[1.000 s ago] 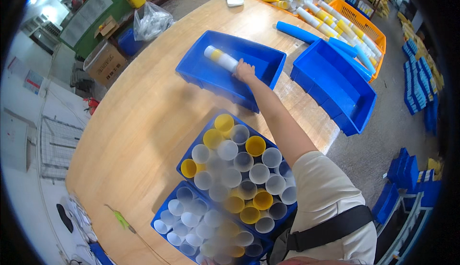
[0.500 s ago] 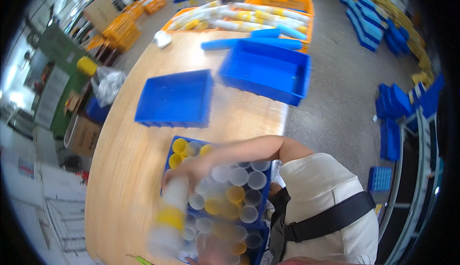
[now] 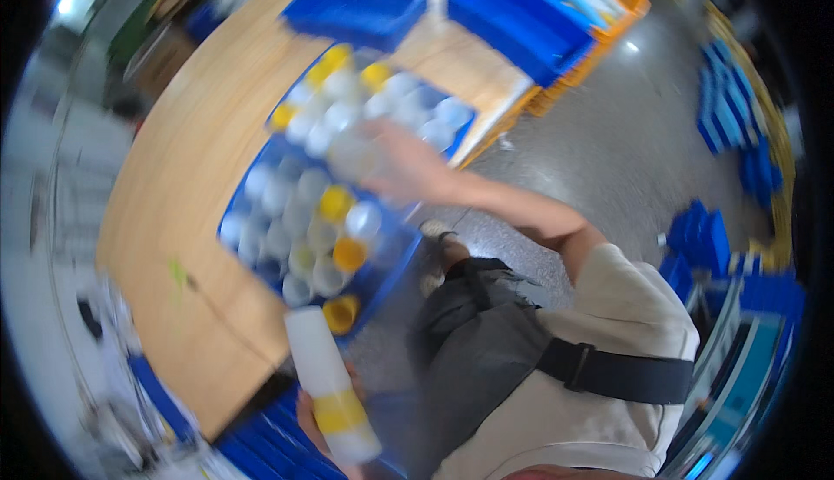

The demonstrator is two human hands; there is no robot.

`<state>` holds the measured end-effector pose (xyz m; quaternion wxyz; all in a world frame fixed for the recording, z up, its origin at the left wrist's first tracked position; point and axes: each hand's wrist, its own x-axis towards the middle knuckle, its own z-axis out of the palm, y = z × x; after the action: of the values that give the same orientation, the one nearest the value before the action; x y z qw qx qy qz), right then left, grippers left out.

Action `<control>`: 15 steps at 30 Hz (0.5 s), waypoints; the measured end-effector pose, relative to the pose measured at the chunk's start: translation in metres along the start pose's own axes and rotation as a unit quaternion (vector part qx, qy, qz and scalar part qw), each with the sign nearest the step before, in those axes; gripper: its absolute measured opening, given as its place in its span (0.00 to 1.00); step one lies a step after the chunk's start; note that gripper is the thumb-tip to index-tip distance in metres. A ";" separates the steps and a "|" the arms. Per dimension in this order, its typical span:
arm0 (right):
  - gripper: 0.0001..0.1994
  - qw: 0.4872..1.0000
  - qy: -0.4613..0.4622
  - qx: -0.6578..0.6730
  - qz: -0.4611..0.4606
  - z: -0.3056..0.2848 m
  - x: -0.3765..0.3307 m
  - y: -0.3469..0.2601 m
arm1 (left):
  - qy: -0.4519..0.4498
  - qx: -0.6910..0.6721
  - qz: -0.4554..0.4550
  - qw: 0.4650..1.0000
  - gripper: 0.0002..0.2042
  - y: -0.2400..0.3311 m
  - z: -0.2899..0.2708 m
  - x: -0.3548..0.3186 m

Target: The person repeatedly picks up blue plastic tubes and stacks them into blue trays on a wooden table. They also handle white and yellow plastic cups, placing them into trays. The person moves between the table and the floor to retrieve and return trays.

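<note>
A long stack of nested white cups with a yellow band (image 3: 326, 376) tilts away from my left hand (image 3: 314, 423), whose fingers wrap round its lower part. Its upper end lies beside the near corner of a blue bin (image 3: 382, 293). My right hand (image 3: 400, 163), smeared by motion, is above the border of this bin and the one beyond it. In its fingers is a blurred translucent white cup (image 3: 352, 152). Both bins hold many upright cups, mostly white, such as a white cup (image 3: 363, 219), with some yellow, such as a yellow cup (image 3: 350, 255).
Two blue trays, one at the left (image 3: 356, 6) and one at the right (image 3: 521, 28), stand farther up the wooden table (image 3: 165, 185). Beyond them an orange crate (image 3: 621, 11) holds more cup stacks. Blue bins (image 3: 278, 432) are below the table's near edge.
The cup stack has gone from my right hand to my left. My right hand has moved over the bins to a single cup. The whole view has turned and shifted.
</note>
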<state>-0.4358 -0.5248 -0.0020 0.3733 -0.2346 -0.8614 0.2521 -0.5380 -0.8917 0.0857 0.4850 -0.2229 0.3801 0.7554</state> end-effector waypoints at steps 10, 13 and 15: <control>0.35 0.964 -0.249 -0.004 -0.094 0.068 -0.090 -0.075 | -0.086 0.230 0.066 0.967 0.30 -0.014 -0.094 0.012; 0.33 0.934 -0.250 0.080 -0.241 0.060 -0.090 -0.108 | -0.119 0.283 0.048 0.951 0.28 -0.022 -0.090 0.020; 0.33 0.904 -0.248 0.111 -0.331 0.056 -0.085 -0.122 | -0.127 0.326 0.026 0.936 0.29 -0.025 -0.084 0.020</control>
<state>-0.4532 -0.6828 -0.0054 0.2335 0.1771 -0.9208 0.2575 -0.5269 -0.9413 0.0115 0.5552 0.0555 0.5466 0.6244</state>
